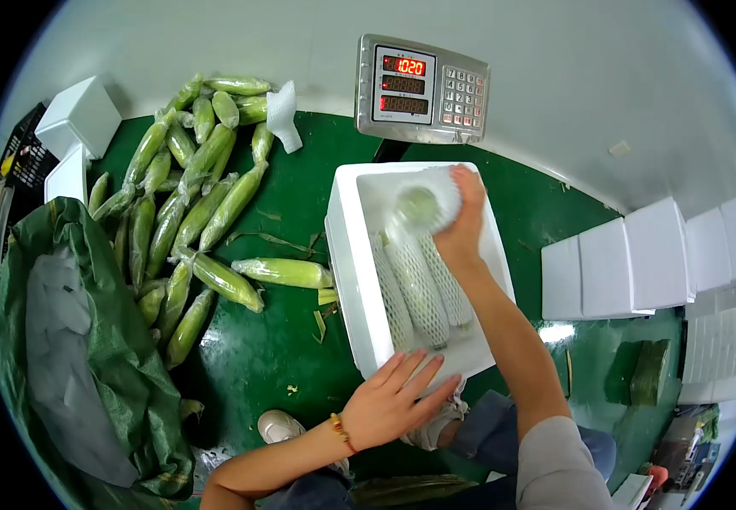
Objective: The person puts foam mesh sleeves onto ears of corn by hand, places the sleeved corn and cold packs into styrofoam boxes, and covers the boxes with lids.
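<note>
My right hand (pixel 465 219) is closed around an ear of corn (pixel 419 208) in a white foam net sleeve, tilted end-on toward me over the far part of the white foam box (pixel 347 280). Inside the box lie several more corn ears in foam net sleeves (pixel 416 297), side by side. My left hand (pixel 395 401) rests with fingers spread at the near rim of the box, holding nothing. A beaded bracelet circles the left wrist.
A scale display (pixel 421 89) reading 1020 stands behind the box. Plastic-wrapped corn ears (pixel 206 161) lie piled on the green floor at left, beside a loose foam sleeve (pixel 283 116) and a green sack (pixel 104 340). White foam boxes (pixel 614 259) are stacked at right.
</note>
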{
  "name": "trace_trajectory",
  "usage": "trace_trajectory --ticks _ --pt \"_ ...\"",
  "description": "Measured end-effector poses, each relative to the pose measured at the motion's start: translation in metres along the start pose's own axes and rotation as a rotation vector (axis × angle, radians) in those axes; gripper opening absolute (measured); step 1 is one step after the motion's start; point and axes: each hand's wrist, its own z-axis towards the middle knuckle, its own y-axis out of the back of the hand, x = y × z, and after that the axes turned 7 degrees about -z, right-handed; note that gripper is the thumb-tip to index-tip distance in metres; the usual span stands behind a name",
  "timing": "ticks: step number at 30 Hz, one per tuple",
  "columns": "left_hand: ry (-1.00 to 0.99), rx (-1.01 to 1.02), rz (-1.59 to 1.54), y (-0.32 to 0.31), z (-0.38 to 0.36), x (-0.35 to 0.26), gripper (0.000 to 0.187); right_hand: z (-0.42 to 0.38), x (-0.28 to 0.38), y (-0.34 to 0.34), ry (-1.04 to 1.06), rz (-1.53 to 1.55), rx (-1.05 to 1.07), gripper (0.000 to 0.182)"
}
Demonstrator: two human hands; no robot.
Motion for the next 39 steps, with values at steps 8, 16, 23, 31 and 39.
trace_trajectory --ticks 8,16,23,31,39 --pt "0.059 0.232 0.142 -0.002 0.011 0.001 0.053 -0.001 -0.007 0.024 -0.629 0.46 0.337 0.066" --pt "0.316 0.224 0.132 -0.012 0.142 0.083 0.048 -0.103 0.001 0.172 -1.234 0.962 -0.136 0.071" --pt "0.754 0.449 0.115 -0.092 0.225 0.184 0.051 -0.11 0.012 0.158 -1.041 0.776 -0.227 0.078" --pt "0.5 0.417 0.089 -0.085 0.211 0.157 0.056 -0.101 0.01 0.158 -1.072 0.81 -0.133 0.088" --pt "-0.002 0.426 -0.06 0.006 0.085 0.038 0.036 -0.027 -0.037 0.07 -0.509 0.246 0.279 0.073"
